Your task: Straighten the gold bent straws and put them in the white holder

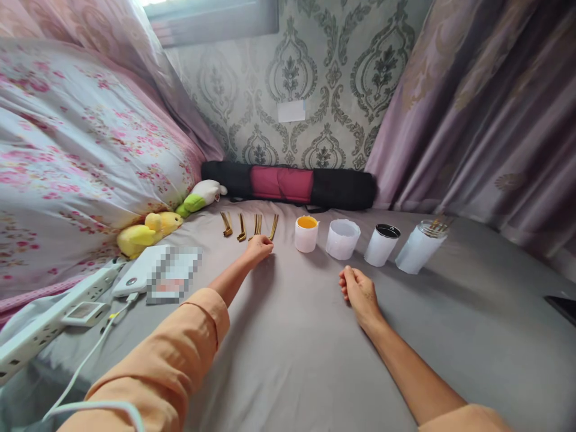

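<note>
My left hand (261, 248) is closed at the near ends of the gold-coloured slim metal pieces, its fingertips pressed together; what they hold is hidden. Small groups of these pieces lie in a row, one group (226, 224) at the left end, another (242, 228) beside it and one (274, 225) just beyond my fingers. My right hand (360, 293) rests curled on the grey sheet, with nothing visible in it. Beyond it stand a white cup with an orange inside (306, 239), a translucent white cup (342, 242), a white can with a dark inside (380, 251) and a white-wrapped glass jar (417, 252) holding thin gold-coloured pieces.
A black and red rolled bag (288, 183) lies along the patterned wall. On the left are plush toys (148, 233), a white power bank (141, 270), a blurred-out packet (173, 276), a power strip (54, 321) and a white cable (85, 360). A dark flat object (562, 307) lies far right.
</note>
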A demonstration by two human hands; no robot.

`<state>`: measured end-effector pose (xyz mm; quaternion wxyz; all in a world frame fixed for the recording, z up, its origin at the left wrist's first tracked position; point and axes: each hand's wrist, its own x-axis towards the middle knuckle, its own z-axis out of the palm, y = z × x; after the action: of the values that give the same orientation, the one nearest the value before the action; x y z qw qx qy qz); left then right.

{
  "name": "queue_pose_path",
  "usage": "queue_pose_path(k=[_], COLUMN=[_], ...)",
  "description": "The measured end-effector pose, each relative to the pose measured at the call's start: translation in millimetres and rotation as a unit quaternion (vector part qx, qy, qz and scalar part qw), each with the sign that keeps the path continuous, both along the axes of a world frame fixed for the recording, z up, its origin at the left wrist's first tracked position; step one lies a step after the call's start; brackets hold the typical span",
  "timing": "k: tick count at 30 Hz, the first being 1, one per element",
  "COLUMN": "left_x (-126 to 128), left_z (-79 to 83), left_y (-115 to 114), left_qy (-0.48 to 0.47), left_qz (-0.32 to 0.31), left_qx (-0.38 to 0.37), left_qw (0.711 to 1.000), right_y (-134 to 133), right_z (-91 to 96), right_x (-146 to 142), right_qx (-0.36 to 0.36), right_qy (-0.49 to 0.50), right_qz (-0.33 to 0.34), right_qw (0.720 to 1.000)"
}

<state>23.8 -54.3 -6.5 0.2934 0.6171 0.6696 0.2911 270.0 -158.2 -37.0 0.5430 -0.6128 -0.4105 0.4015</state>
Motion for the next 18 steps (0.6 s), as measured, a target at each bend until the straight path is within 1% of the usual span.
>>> queue_pose_path(k=[5, 8, 13, 18], left_x=[-7, -8, -11, -13], left_z=[7.6, 8.9, 7.3, 8.5], left_y=[9, 15, 27, 34], left_qy=[0.109, 0.158, 0.209, 0.243], left_qz=[0.003, 0.000, -0.003, -0.016], left_qx=[0.035, 0.056, 0.073, 0.080], left_qw=[0.993, 0.986, 0.975, 0.967], right_y=[0, 0, 1, 1], right_z=[-0.1, -1.0, -4.1, -5.1], right_x=[0, 1, 2, 3], right_qx=[0.004, 0.006, 0.016, 0.027], right_qy=[-0.005, -0.013, -0.016, -0.023], right_qz=[0.005, 0.012, 0.009, 0.016], right_qw=[1.000, 1.000, 1.000, 0.999])
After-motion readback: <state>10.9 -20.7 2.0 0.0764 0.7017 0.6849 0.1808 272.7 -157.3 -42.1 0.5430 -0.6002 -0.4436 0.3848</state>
